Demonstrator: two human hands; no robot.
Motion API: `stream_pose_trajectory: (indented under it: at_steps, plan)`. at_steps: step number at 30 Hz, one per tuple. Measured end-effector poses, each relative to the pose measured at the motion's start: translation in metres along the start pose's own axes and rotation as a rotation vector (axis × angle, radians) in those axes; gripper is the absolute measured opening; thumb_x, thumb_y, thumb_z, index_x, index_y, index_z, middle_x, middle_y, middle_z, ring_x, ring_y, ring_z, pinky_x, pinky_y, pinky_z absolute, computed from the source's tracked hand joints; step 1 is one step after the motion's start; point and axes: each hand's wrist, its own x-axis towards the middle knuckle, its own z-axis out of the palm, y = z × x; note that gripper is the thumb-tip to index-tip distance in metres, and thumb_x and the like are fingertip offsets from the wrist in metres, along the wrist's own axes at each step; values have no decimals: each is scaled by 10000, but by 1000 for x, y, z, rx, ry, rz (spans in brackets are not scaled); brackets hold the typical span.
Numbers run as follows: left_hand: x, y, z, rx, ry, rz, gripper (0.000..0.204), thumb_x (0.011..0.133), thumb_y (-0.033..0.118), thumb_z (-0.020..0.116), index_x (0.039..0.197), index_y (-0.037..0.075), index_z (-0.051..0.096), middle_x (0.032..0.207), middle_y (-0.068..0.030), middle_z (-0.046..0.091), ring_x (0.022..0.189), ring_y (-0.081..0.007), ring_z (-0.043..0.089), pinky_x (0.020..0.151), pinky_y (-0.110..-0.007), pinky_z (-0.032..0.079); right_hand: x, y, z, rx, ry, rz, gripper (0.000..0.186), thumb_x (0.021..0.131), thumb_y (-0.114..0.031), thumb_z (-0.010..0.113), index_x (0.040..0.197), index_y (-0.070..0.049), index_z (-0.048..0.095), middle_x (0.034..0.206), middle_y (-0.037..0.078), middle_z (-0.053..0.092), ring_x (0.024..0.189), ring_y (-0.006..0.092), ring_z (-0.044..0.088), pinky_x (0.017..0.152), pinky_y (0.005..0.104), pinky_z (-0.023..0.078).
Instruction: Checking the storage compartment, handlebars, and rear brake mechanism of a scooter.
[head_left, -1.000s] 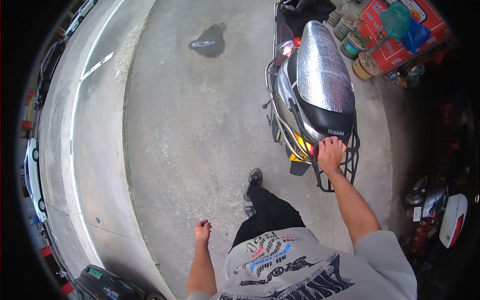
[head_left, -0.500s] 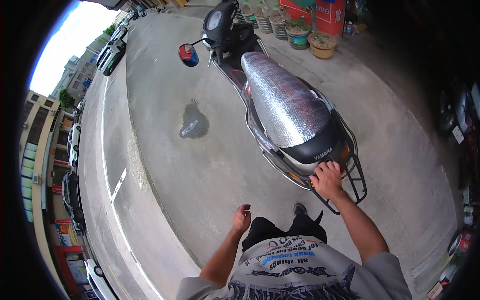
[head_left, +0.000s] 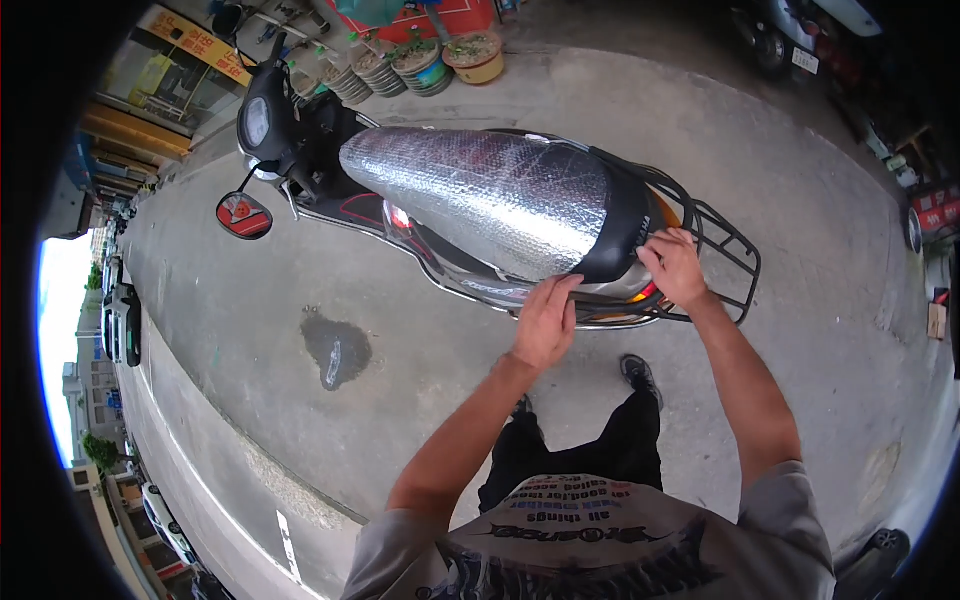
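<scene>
At the back end of the scooter seat (head_left: pixel 490 195), both hands are on the job: the right hand (head_left: pixel 673 265) sits with fingers spread and curled over the black rear edge of the seat, touching it right where the seat meets the rear rack (head_left: pixel 725 245), more a loose open hold than a closed fist. Left hand (head_left: pixel 545 320) now, fingers together and flat, palm down, fingertips touching the lower edge of the silver cover (head_left: pixel 470 190) on the side of the seat nearest the person; it is open, not wrapped around anything. That shiny quilted cover stretches over most of the seat, leaving the black rear tip bare. Moving outward, the scooter (head_left: pixel 440 215) stands on grey concrete pavement (head_left: pixel 250 330), its length running across the picture, handlebars and round dashboard (head_left: pixel 258 120) to the person's left, black wire rack to the right. A red mirror (head_left: pixel 243 215) pokes out on the near side of the handlebars. Just below the scooter's middle lies a dark wet patch (head_left: pixel 335 350) on the pavement. Beyond the seat, potted plants (head_left: pixel 440 55) line up against a shopfront. Down low, the person's black trousers and one dark shoe (head_left: pixel 637 372) show just beside the rear wheel area, under a grey printed shirt (head_left: pixel 600 540). Parked cars (head_left: pixel 122 320) sit far off at the left rim.
</scene>
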Motion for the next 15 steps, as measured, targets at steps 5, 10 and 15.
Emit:
stream_pose_trajectory:
  at_steps: [5, 10, 15]
  plan:
    - [23, 2, 36, -111, -208, 138, 435, 841, 45, 588, 1267, 19, 503, 1219, -195, 551, 1124, -376, 532, 975, -440, 423, -31, -74, 37, 1152, 669, 536, 328, 1042, -275, 438, 980, -6, 614, 813, 25, 597, 740, 105, 529, 726, 260, 442]
    - [9, -19, 99, 10, -507, 159, 385, 920, 247, 599, 1237, 50, 506, 1098, -198, 627, 1029, -393, 595, 901, -472, 463, -209, -82, 132, 1052, 204, 904, 229, 1017, -218, 498, 923, -38, 605, 820, 11, 607, 731, 101, 564, 647, 252, 468]
    - [1, -35, 125, 79, -344, 113, 188, 928, 214, 617, 977, 36, 579, 699, -137, 660, 646, -320, 673, 597, -405, 512, -401, 11, 277, 712, 17, 1390, 280, 939, -272, 534, 837, -19, 600, 869, 140, 679, 821, 230, 691, 625, 352, 525]
